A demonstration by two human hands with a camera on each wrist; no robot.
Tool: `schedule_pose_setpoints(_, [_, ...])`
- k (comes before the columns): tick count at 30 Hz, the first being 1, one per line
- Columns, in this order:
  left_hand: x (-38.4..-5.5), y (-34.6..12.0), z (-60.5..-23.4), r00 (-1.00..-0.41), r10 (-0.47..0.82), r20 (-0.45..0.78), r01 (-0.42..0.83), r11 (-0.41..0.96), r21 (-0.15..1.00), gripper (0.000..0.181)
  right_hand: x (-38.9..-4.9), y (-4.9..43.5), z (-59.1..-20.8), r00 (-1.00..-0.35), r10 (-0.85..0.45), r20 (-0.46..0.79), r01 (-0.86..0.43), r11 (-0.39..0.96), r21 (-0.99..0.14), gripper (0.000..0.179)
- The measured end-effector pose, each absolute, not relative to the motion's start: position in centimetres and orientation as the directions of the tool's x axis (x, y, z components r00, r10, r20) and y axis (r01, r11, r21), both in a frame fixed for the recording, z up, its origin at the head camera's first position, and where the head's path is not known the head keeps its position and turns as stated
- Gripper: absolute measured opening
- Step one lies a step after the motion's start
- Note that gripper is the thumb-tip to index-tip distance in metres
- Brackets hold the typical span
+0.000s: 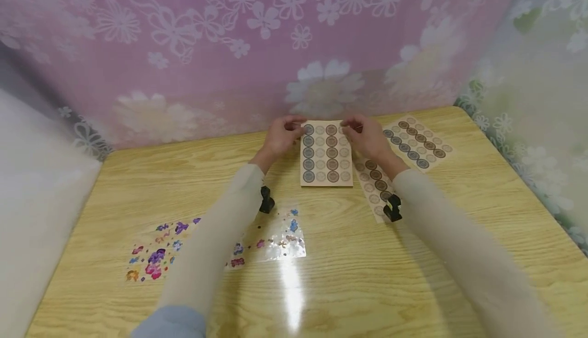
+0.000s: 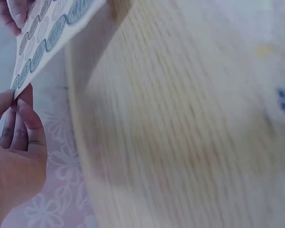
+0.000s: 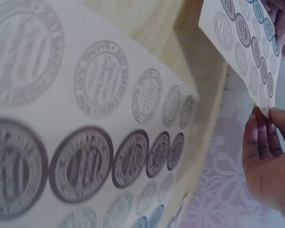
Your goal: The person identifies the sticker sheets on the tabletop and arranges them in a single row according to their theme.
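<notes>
Both hands hold a sheet of round stickers [image 1: 326, 154] by its far corners, near the back edge of the table. My left hand [image 1: 281, 138] pinches the far left corner between thumb and fingers; in the left wrist view the left hand [image 2: 21, 147] grips that corner from the edge. At the far right corner my right hand [image 1: 367, 136] pinches the sheet the same way, and the right wrist view shows the right hand [image 3: 270, 161] with thumb on top. The sheet is lifted off the table there, with rows of grey, brown and pale circles.
A second sticker sheet [image 1: 374, 187] lies partly under the right forearm, and a third sheet [image 1: 418, 143] lies further right. Clear sheets with colourful flower stickers [image 1: 156, 256] spread at the left, partly behind the left sleeve. A pink flowered curtain [image 1: 257, 72] hangs behind the wooden table [image 1: 358, 287].
</notes>
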State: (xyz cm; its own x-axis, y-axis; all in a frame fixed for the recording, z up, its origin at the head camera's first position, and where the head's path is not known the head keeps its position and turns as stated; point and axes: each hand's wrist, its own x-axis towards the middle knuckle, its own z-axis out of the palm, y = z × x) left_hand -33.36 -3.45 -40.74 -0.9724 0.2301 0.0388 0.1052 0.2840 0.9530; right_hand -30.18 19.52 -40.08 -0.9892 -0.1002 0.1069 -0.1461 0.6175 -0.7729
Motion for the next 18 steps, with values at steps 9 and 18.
schedule_pose_setpoints(9, [-30.5,-5.1,-40.2,-0.942,0.336,0.015,0.094,0.220,0.971,0.026,-28.1,20.2,-38.6,-0.981,-0.194,0.011,-0.131,0.620,-0.774,0.030])
schedule_pose_setpoints(18, [-27.1,-6.1,-40.1,-0.913,0.398,-0.084,0.011,0.231,0.973,0.026,-25.2,21.0,-38.5,-0.943,-0.326,-0.059,-0.156,0.595,-0.788,0.037])
